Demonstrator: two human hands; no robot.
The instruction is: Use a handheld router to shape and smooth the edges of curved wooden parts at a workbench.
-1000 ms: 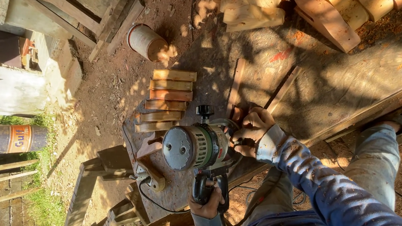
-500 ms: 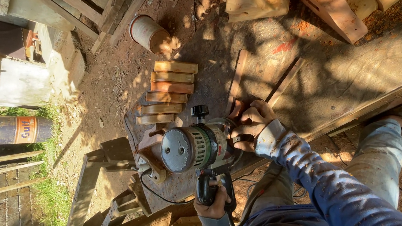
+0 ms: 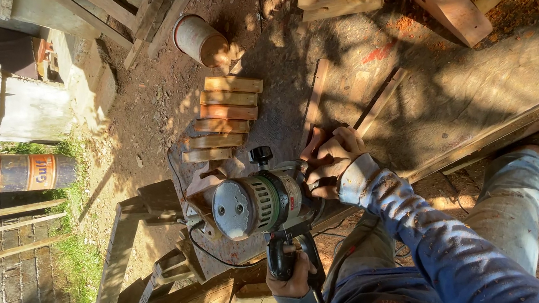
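Cut wood blocks sit in a row just beyond the power saw, a rusty can further off. Left hand is clamped on the saw's handle, right hand wrapped over its front, sleeve stretched forward.

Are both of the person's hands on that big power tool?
Yes: the right hand rests on the body of the power tool, and the left hand grips its black rear handle.
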